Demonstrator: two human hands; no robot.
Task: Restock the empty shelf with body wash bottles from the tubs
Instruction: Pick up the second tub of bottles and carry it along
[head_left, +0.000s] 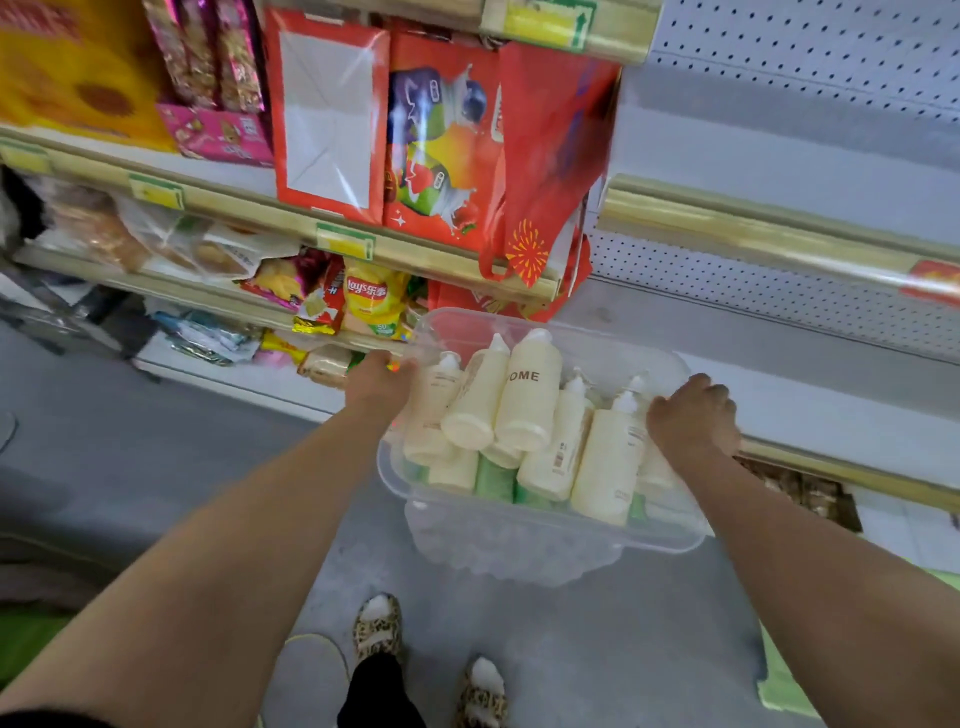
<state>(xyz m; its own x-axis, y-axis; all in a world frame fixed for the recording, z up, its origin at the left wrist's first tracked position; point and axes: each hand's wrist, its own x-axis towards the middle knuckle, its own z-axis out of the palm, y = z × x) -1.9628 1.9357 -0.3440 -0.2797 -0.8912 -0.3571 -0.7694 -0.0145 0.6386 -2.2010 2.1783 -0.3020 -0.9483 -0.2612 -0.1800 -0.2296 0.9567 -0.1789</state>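
A clear plastic tub (519, 545) hangs in the air in front of me, above the floor. It is piled with several cream body wash bottles (527, 400), with green ones (493, 480) underneath. My left hand (379, 382) grips the tub's left rim. My right hand (693, 418) curls over the right rim, beside a cream bottle. The empty white shelves (810, 395) stand just behind and to the right of the tub, backed by perforated panels.
To the left, stocked shelves hold red gift bags (441, 150), crisp packets (366, 301) and other snacks. Gold price rails (753, 228) edge each shelf. My feet in leopard-print slippers (379, 629) stand on the grey floor below the tub.
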